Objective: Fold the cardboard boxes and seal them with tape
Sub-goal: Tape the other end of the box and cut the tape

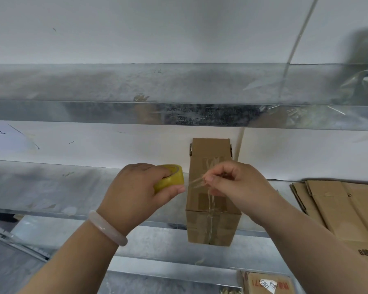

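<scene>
Box [208,228] stands on the metal surface [72,187], just beyond both hands. Left grip [134,192] wraps the yellow tape roll [170,179]; right grip [238,183] pinches the strip [197,181] by its free end. Best now: pull it taut, untwisted, centred on the seam before pressing down.

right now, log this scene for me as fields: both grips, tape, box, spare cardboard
left grip: holds yellow tape roll
right grip: pinches tape strip running from the roll
box: folded, on metal shelf, tape along near seam
flat cardboard: stacked to the right of the box
</scene>
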The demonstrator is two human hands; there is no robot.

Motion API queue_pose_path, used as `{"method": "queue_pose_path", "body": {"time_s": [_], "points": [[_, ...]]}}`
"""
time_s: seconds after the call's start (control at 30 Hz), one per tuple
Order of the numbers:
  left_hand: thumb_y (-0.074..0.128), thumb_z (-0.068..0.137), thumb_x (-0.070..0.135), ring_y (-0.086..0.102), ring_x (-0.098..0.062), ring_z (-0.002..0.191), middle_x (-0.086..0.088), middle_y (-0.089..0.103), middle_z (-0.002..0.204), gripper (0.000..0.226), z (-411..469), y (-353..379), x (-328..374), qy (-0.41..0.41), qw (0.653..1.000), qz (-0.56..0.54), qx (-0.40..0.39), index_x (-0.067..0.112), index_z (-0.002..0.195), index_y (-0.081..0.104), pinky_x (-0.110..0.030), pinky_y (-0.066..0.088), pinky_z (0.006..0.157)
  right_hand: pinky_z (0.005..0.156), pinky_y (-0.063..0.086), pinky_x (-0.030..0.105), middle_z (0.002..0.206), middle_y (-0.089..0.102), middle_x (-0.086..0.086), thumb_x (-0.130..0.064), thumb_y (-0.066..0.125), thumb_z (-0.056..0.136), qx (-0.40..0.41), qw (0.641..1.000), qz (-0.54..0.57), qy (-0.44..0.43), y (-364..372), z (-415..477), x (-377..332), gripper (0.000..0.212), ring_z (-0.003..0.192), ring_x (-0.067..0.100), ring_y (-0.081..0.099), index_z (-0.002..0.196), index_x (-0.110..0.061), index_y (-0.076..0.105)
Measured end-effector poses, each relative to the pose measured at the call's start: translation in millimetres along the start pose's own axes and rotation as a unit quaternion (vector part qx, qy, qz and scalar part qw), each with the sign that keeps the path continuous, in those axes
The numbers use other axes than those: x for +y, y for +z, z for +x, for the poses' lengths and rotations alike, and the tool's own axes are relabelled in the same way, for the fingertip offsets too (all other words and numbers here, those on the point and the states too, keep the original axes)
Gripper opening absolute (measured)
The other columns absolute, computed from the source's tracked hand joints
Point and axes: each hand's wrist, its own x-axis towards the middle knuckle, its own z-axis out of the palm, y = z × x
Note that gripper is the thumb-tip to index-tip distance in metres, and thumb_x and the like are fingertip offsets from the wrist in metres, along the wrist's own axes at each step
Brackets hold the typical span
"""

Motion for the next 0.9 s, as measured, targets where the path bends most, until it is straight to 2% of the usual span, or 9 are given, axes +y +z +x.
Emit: {"method": "queue_pose_path", "body": {"time_s": [0.07,0.13,0.23,0.3,0.37,0.43,0.5,0.67,0.9], "points": [[0.037,0.087,0.068,0.051,-0.006,0.061,0.013,0.06,0.065,0.05,-3,-1,-8,0.002,0.999,-0.038,-0.011,0.027,0.084,0.065,-0.022,0.041,0.065,0.086,0.058,0.042,0.087,0.076,-0.001,-0.016,0.063,0.093,-0.004,0.991,0.124,0.044,0,-3,-1,0.013,0.087,0.016,0.073,0.086,-0.016,0.074],[0.036,0.091,0.065,0.055,-0.008,0.072,0.014,0.058,0.071,0.04,-9,-2,-18,-0.018,0.991,-0.126,-0.049,0.032,0.086,0.058,-0.035,0.048,0.088,0.083,0.059,0.04,0.086,0.076,0.008,-0.007,0.059,0.094,-0.009,0.978,0.197,0.063,-2,-7,-4,0.014,0.088,0.021,0.073,0.089,-0.004,0.071],[0.037,0.094,0.058,0.056,-0.009,0.073,0.016,0.055,0.079,0.029,-15,-4,-24,-0.016,0.973,-0.222,-0.064,0.033,0.089,0.052,-0.03,0.03,0.113,0.073,0.061,0.035,0.085,0.075,0.014,-0.004,0.058,0.093,0.003,0.969,0.241,0.055,-7,-13,-6,0.013,0.084,0.026,0.074,0.093,0.005,0.068],[0.04,0.093,0.058,0.054,-0.009,0.068,0.017,0.053,0.075,0.029,-15,-5,-21,-0.015,0.97,-0.237,-0.056,0.033,0.085,0.052,-0.031,0.036,0.109,0.068,0.062,0.035,0.082,0.074,0.016,-0.003,0.058,0.091,0.021,0.965,0.256,0.055,-8,-18,-5,0.012,0.079,0.027,0.074,0.092,0.004,0.068],[0.042,0.089,0.063,0.052,-0.009,0.063,0.016,0.051,0.067,0.033,-15,-4,-19,-0.022,0.979,-0.198,-0.043,0.034,0.078,0.054,-0.033,0.051,0.08,0.064,0.062,0.034,0.08,0.073,0.015,-0.003,0.058,0.091,0.045,0.96,0.268,0.063,-9,-24,2,0.011,0.075,0.027,0.073,0.089,0.001,0.068],[0.038,0.085,0.071,0.047,-0.006,0.054,0.016,0.045,0.057,0.046,-14,-2,-17,-0.011,0.996,-0.082,-0.02,0.031,0.071,0.057,-0.021,0.038,0.053,0.063,0.061,0.033,0.078,0.072,0.015,-0.002,0.058,0.091,0.066,0.956,0.275,0.074,-10,-30,9,0.01,0.071,0.026,0.072,0.089,0.0,0.068],[0.036,0.084,0.073,0.045,-0.004,0.052,0.017,0.045,0.055,0.05,-15,1,-19,-0.002,0.998,-0.058,-0.023,0.03,0.069,0.057,-0.017,0.031,0.051,0.064,0.06,0.034,0.076,0.072,0.014,-0.002,0.058,0.091,0.081,0.954,0.277,0.086,-12,-35,17,0.01,0.069,0.026,0.071,0.089,0.001,0.067],[0.04,0.091,0.062,0.05,-0.004,0.065,0.022,0.049,0.067,0.038,-26,12,-27,0.03,0.986,-0.158,-0.053,0.03,0.08,0.059,-0.024,0.04,0.06,0.07,0.06,0.037,0.075,0.072,0.013,-0.004,0.059,0.091,0.12,0.955,0.251,0.109,-22,-47,35,0.01,0.069,0.024,0.07,0.088,-0.001,0.068],[0.037,0.089,0.066,0.052,-0.012,0.054,0.013,0.057,0.061,0.052,-33,24,-27,0.059,0.998,0.019,-0.019,0.027,0.074,0.066,-0.028,0.039,0.062,0.067,0.06,0.035,0.073,0.071,0.015,-0.001,0.059,0.091,0.161,0.944,0.25,0.146,-18,-61,57,0.01,0.066,0.026,0.069,0.086,0.001,0.068]]}}
